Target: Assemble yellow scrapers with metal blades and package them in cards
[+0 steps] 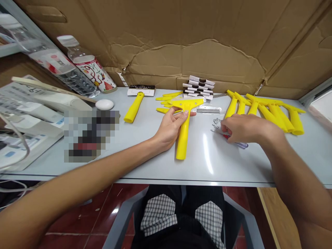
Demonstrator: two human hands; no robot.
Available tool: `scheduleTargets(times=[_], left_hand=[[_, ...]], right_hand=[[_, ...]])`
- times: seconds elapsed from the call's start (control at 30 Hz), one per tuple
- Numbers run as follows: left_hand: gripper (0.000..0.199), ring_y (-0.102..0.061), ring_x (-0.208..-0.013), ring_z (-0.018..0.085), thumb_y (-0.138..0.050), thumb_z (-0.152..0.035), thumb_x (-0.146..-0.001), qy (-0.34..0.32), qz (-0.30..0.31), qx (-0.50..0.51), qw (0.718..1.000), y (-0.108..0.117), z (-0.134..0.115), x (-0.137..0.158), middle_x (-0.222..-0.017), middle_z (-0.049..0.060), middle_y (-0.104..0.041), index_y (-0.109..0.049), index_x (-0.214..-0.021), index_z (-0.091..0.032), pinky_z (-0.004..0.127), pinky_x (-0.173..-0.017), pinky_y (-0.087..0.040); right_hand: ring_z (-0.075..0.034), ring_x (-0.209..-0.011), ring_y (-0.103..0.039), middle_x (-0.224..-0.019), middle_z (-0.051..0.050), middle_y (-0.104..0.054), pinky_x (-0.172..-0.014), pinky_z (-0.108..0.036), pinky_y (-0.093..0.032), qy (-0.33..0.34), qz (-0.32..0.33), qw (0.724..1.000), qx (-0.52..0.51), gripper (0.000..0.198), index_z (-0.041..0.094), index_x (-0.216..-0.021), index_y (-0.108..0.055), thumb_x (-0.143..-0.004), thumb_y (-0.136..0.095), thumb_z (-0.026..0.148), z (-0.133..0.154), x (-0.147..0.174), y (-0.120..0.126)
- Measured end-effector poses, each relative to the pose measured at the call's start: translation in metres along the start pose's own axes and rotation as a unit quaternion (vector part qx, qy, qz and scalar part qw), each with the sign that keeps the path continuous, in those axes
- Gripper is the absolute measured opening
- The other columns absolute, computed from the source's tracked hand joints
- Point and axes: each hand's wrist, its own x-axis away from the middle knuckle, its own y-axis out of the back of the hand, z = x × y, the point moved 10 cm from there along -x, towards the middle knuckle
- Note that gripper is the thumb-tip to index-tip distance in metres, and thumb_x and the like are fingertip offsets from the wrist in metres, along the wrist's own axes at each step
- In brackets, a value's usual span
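My left hand (169,128) is closed around the neck of a yellow scraper (183,135), its wide head pointing away from me and its hollow handle towards me. Two small screws show on that head. Over at the right, my right hand (243,128) has its fingers curled down on a screwdriver (242,145) with a clear handle and a red part, low over the table. A small pile of screws (216,122) lies just left of those fingers. Behind the held scraper are flat yellow pieces (166,98) and thin metal blades (209,110).
Several yellow scraper handles (276,116) lie in a row at the right. A stack of folded cards (198,88) and a scraper with a card-covered head (133,109) sit near the cardboard wall (181,34). Bottles (92,67), a white oval object (104,104) and a blurred-out item (90,136) stand left.
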Motion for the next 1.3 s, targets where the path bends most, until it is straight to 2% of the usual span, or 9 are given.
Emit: scheduleTargets(times=[0.43,0.57,0.63,0.7,0.83,0.97,1.07,1.17,1.3], left_hand=[[0.057,-0.063,-0.081,0.018,-0.092,-0.053,-0.081,0.003,0.014,-0.015,1.0,-0.003,0.002,0.001,-0.109,0.007,-0.082,-0.057,-0.116,-0.024,0.03,-0.068,-0.045],[0.061,-0.065,-0.082,0.018,-0.093,-0.054,-0.08,0.002,0.016,-0.009,1.0,-0.003,0.002,0.001,-0.107,0.007,-0.082,-0.056,-0.116,-0.023,0.03,-0.07,-0.047],[0.063,-0.067,-0.085,0.019,-0.095,-0.054,-0.079,0.002,0.021,-0.001,1.0,-0.004,0.003,0.0,-0.109,0.007,-0.082,-0.055,-0.118,-0.024,0.031,-0.072,-0.05],[0.068,-0.073,-0.094,0.02,-0.096,-0.052,-0.078,-0.003,0.035,0.012,0.999,-0.006,0.004,-0.001,-0.112,0.008,-0.082,-0.054,-0.123,-0.025,0.032,-0.079,-0.053],[0.079,-0.076,-0.116,0.027,-0.1,-0.051,-0.074,-0.005,0.056,0.023,0.998,-0.008,0.007,-0.002,-0.118,0.01,-0.082,-0.05,-0.13,-0.025,0.039,-0.096,-0.057],[0.084,-0.078,-0.118,0.03,-0.104,-0.05,-0.067,-0.008,0.059,0.008,0.998,-0.007,0.008,-0.002,-0.117,0.014,-0.083,-0.05,-0.125,-0.023,0.042,-0.099,-0.058],[0.082,-0.079,-0.112,0.03,-0.104,-0.051,-0.066,-0.014,0.06,-0.003,0.998,-0.007,0.005,-0.001,-0.113,0.013,-0.083,-0.05,-0.12,-0.023,0.042,-0.096,-0.059],[0.08,-0.08,-0.106,0.028,-0.105,-0.05,-0.065,-0.018,0.05,-0.009,0.999,-0.006,0.002,-0.001,-0.107,0.01,-0.083,-0.052,-0.118,-0.022,0.039,-0.091,-0.061],[0.078,-0.078,-0.094,0.024,-0.105,-0.05,-0.063,-0.024,0.039,-0.016,0.999,-0.004,0.001,-0.003,-0.098,0.006,-0.08,-0.056,-0.116,-0.022,0.035,-0.083,-0.06]], right_hand=[[-0.022,-0.06,-0.059,-0.074,-0.002,-0.067,-0.055,-0.035,-0.037,0.013,-0.015,0.999,-0.042,0.018,0.026,-0.076,-0.069,-0.068,-0.085,0.029,0.002,0.0,0.003],[-0.021,-0.057,-0.058,-0.068,-0.002,-0.067,-0.059,-0.034,-0.039,0.048,-0.18,0.979,-0.082,0.036,0.026,-0.082,-0.071,-0.078,-0.088,0.058,-0.007,-0.001,0.035],[-0.023,-0.064,-0.063,-0.076,-0.004,-0.072,-0.064,-0.034,-0.042,0.041,-0.268,0.957,-0.099,0.036,0.025,-0.091,-0.073,-0.09,-0.078,0.061,-0.012,0.003,0.053],[-0.023,-0.071,-0.067,-0.086,-0.007,-0.077,-0.068,-0.035,-0.045,0.026,-0.299,0.944,-0.139,0.034,0.024,-0.101,-0.074,-0.099,-0.068,0.057,-0.012,0.005,0.061],[-0.021,-0.071,-0.07,-0.1,-0.009,-0.082,-0.069,-0.036,-0.049,0.05,-0.248,0.932,-0.26,0.039,0.02,-0.116,-0.074,-0.102,-0.064,0.055,0.016,0.006,0.057],[-0.018,-0.057,-0.067,-0.072,-0.003,-0.076,-0.059,-0.033,-0.047,0.088,-0.067,0.943,-0.315,0.045,0.019,-0.095,-0.077,-0.102,-0.06,0.061,0.062,0.005,0.023],[-0.017,-0.051,-0.063,-0.059,0.0,-0.069,-0.055,-0.031,-0.045,0.114,-0.022,0.929,-0.352,0.044,0.02,-0.094,-0.075,-0.102,-0.06,0.06,0.084,0.004,0.01],[-0.015,-0.05,-0.06,-0.057,0.001,-0.067,-0.05,-0.028,-0.044,0.129,-0.001,0.889,-0.44,0.033,0.021,-0.093,-0.07,-0.099,-0.069,0.053,0.095,-0.005,-0.003],[-0.012,-0.045,-0.055,-0.062,0.001,-0.068,-0.043,-0.027,-0.044,0.133,0.064,0.795,-0.588,0.037,0.02,-0.088,-0.065,-0.091,-0.082,0.053,0.107,-0.019,-0.026]])
